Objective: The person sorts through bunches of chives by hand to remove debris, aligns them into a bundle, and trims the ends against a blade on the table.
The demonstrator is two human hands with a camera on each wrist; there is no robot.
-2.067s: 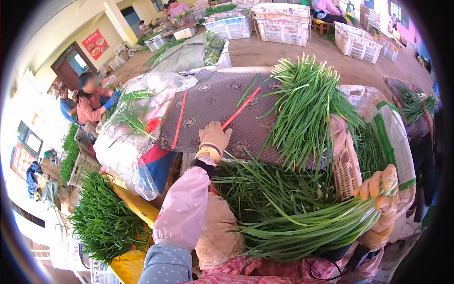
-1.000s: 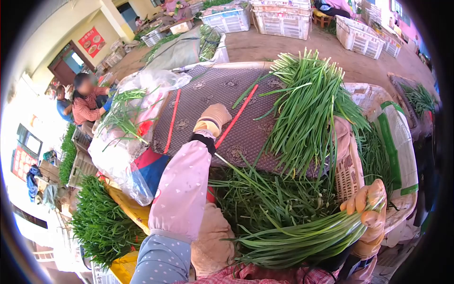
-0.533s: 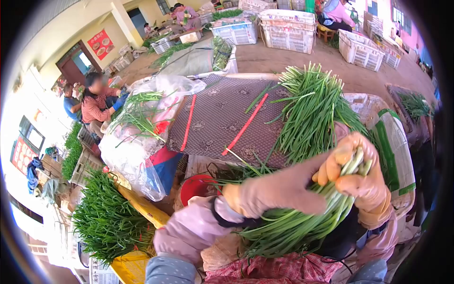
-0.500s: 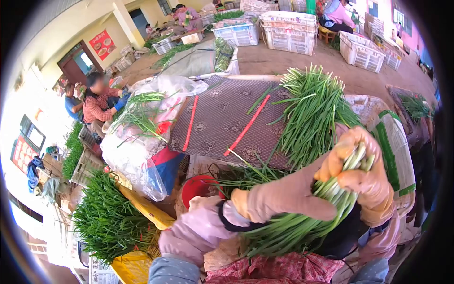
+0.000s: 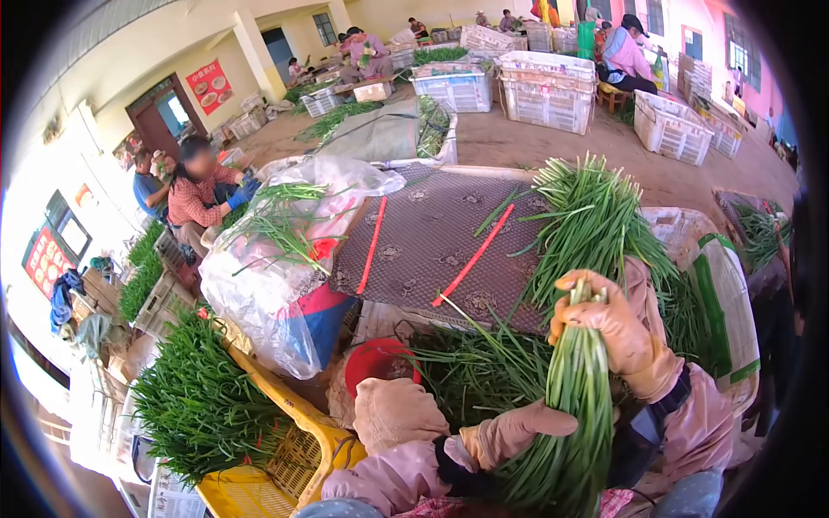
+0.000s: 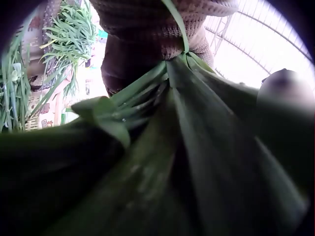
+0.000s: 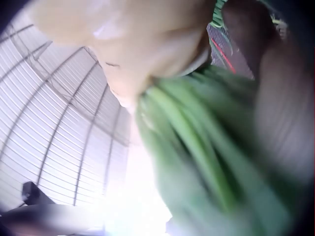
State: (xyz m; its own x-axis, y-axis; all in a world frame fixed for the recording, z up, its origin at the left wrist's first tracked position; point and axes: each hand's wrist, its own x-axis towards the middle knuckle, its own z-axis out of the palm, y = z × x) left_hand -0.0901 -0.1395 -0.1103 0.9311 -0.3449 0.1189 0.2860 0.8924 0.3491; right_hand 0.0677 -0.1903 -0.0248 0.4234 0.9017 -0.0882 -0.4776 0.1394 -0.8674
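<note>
A thick bundle of green chives (image 5: 574, 406) stands nearly upright in front of me, pale stem ends on top. My gloved right hand (image 5: 604, 315) grips those stem ends. Lower down, my gloved left hand (image 5: 518, 429) holds the leafy part, thumb across the front and fingers hidden behind the leaves. In the left wrist view the chive leaves (image 6: 162, 162) fill the frame at close range. The right wrist view shows the blurred chive stems (image 7: 197, 147) under the right hand's glove (image 7: 138, 44).
Beyond the bundle lies a patterned mat (image 5: 423, 233) with two red strips (image 5: 473, 256), a chive pile (image 5: 596, 220) and loose chives below it. A plastic bag (image 5: 276, 259), a red bowl (image 5: 380, 363) and a yellow basket (image 5: 285, 449) sit left. White crates (image 5: 548, 91) and seated people (image 5: 203, 186) are farther off.
My left hand came back from the red strip on the mat to the bundle. The bundle swung from lying across my lap to upright, the right hand lifting its stem end.
</note>
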